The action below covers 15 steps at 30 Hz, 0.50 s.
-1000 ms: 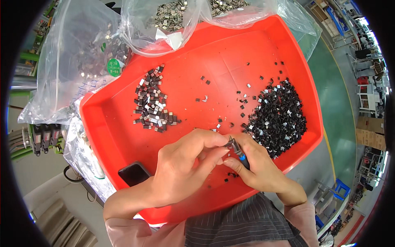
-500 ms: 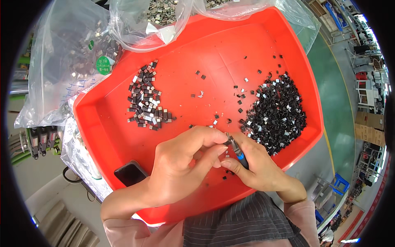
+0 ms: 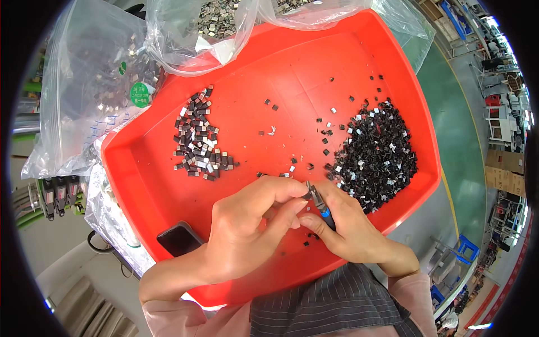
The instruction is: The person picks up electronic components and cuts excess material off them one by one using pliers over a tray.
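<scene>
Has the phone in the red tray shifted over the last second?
No: the phone shows no visible shift against the red tray.

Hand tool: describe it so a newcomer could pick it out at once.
Find the large red tray, then the right hand over its lower part. That hand grips the hand tool; its metal tip and blue-marked handle set it apart from the nearby black heap.

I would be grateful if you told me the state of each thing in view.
Tool: held, tip state unclear.
Right hand: closed around the tool.
Left hand: fingers curled beside the tool's tip, grip partly hidden.
Red tray: partly filled.
Phone: lying in the tray, screen dark.
Dark scraps: heaped, some scattered.
Metal-ended pieces: loosely piled.
Clear bag: open, holding metal pieces.
</scene>
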{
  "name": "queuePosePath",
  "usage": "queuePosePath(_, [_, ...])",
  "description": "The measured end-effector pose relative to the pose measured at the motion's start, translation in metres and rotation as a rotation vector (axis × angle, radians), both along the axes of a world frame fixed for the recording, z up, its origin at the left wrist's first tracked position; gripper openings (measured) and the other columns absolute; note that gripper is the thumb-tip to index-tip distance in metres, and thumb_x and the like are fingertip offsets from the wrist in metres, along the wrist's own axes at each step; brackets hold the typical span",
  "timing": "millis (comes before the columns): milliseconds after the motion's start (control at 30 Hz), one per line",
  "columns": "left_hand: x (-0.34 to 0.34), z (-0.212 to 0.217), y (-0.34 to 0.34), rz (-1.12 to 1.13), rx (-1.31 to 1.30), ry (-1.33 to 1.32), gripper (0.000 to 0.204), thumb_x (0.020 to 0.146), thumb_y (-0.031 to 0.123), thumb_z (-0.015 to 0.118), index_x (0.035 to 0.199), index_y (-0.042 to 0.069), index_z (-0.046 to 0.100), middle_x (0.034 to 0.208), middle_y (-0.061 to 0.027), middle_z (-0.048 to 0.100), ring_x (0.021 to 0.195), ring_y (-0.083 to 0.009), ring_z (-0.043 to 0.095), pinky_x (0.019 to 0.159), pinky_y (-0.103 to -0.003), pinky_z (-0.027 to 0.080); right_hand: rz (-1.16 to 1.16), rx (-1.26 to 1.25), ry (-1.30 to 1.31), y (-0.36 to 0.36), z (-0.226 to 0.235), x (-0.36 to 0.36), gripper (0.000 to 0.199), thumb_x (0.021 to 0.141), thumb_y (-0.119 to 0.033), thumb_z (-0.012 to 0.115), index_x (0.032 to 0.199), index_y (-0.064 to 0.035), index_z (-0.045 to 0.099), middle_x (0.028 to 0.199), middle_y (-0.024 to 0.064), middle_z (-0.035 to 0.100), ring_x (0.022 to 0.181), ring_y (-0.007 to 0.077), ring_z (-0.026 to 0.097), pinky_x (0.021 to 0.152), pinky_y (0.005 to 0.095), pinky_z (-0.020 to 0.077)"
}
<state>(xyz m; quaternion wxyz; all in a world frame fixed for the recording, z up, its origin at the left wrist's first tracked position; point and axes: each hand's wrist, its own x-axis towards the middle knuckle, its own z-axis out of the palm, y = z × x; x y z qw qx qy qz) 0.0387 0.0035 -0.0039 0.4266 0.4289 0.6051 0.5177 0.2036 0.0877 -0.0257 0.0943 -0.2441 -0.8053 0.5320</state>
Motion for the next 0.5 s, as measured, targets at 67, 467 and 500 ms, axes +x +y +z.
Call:
queuePosePath(67, [-0.005,-0.001,-0.001,-0.11,0.009,0.026,0.02,0.086,-0.013,0.055,0.104,-0.004,0.054,0.09,-0.012,0.063,0.072,-0.0154,0.066,0.064,-0.024,0.053,0.002,-0.055,-0.022,0.002,0.002,-0.001,0.036,0.088,-0.016,0.061,0.116,-0.0001,0.045,0.099,0.018,0.055,0.086,0.0329,0.056,0.074,0.0398,0.0464])
queuePosePath(467, [-0.005,0.003,0.003,-0.076,-0.055,-0.15,0.013,0.087,-0.006,0.058,0.098,-0.002,0.056,0.084,-0.0069,0.065,0.069,-0.0105,0.064,0.061,-0.022,0.054,-0.055,-0.125,-0.042,-0.005,0.007,-0.002,0.025,0.088,-0.01,0.06,0.105,0.0003,0.045,0.075,0.0178,0.058,0.067,0.0347,0.061,0.056,0.0392,0.0457])
queuePosePath(500, [-0.004,0.006,0.004,-0.069,-0.077,-0.217,0.013,0.087,-0.006,0.058,0.099,-0.001,0.055,0.084,-0.0066,0.064,0.069,-0.0095,0.063,0.061,-0.022,0.054,-0.077,-0.121,-0.011,-0.007,0.008,-0.002,0.024,0.088,-0.009,0.059,0.105,0.0003,0.044,0.074,0.0176,0.059,0.065,0.0346,0.062,0.054,0.0384,0.0455])
